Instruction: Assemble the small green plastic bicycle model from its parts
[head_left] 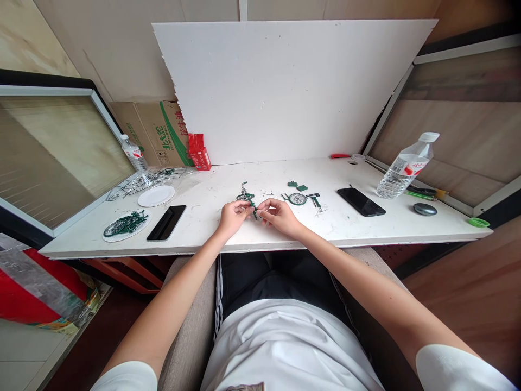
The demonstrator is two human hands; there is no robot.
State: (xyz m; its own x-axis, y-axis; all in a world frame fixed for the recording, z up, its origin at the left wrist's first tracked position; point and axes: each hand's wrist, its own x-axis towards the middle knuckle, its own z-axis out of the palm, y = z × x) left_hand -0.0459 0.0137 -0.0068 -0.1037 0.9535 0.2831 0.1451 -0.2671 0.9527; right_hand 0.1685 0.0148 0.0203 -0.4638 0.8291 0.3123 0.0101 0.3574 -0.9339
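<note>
The person's left hand and right hand meet over the near middle of the white table, fingertips pinched from both sides on a small green model frame that stands just above the table, at about twelve o'clock from the person's lap. The piece is tiny in this view, so exactly which part each finger grips is hard to make out, though both hands appear closed on it. At one o'clock from the hands lies a green wheel with a few loose green parts just beyond it. Farther toward two o'clock rests a black phone, then a clear water bottle tilted on its side and a grey oval object. Toward ten o'clock sit a second black phone, an empty white plate, and another plate of green parts. A white foam board leans behind the table.
</note>
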